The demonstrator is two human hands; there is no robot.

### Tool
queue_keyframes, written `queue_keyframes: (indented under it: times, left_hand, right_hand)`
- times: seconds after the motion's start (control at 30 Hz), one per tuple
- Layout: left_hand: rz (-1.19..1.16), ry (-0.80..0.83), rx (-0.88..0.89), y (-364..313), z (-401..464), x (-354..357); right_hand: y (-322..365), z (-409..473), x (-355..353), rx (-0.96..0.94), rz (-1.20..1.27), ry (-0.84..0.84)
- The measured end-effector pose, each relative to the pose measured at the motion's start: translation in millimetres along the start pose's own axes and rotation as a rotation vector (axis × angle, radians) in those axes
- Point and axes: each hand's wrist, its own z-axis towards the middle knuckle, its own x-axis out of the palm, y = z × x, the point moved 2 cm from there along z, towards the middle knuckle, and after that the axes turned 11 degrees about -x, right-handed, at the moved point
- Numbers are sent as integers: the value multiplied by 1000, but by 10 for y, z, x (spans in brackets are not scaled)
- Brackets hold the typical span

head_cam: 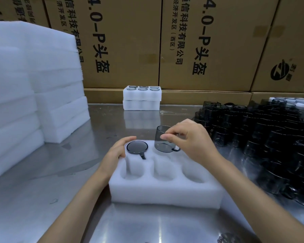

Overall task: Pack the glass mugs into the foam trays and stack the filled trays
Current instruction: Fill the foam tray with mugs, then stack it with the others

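A white foam tray [165,192] with six round pockets lies on the steel table in front of me. One grey glass mug [137,147] sits sunk in the far-left pocket, its handle pointing toward me. My left hand [118,151] rests on the tray's far-left corner, fingers curved beside that mug. My right hand [188,139] pinches the rim of a second grey mug [162,139], holding it upright over the far-middle pocket. The three near pockets hold nothing.
Several loose dark glass mugs [263,142] crowd the table's right side. Two filled trays [141,99] are stacked at the back centre. Tall piles of foam trays [33,88] stand at the left. Cardboard boxes [200,41] wall the back.
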Motion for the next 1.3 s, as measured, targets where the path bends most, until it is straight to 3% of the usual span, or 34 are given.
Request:
queue_keyframes:
  times: [0.3,0.5,0.67,1.0,1.3]
  left_hand:
    - [62,-25,25,3,7,5]
    - [93,-29,44,12,0,-3]
    - [156,-16,61,-16,-20,-11]
    - [487,54,402,-237,-194,43]
    - [1024,133,432,-287,-350,167]
  right_hand:
    - [40,-7,54,-78,-39,44]
    - [107,-15,77,-148,-230,136]
    - [107,-12,76,-105,-226,172]
    - [92,-91,-63,27,-137,58]
    - [72,-221,69,99,-212,577]
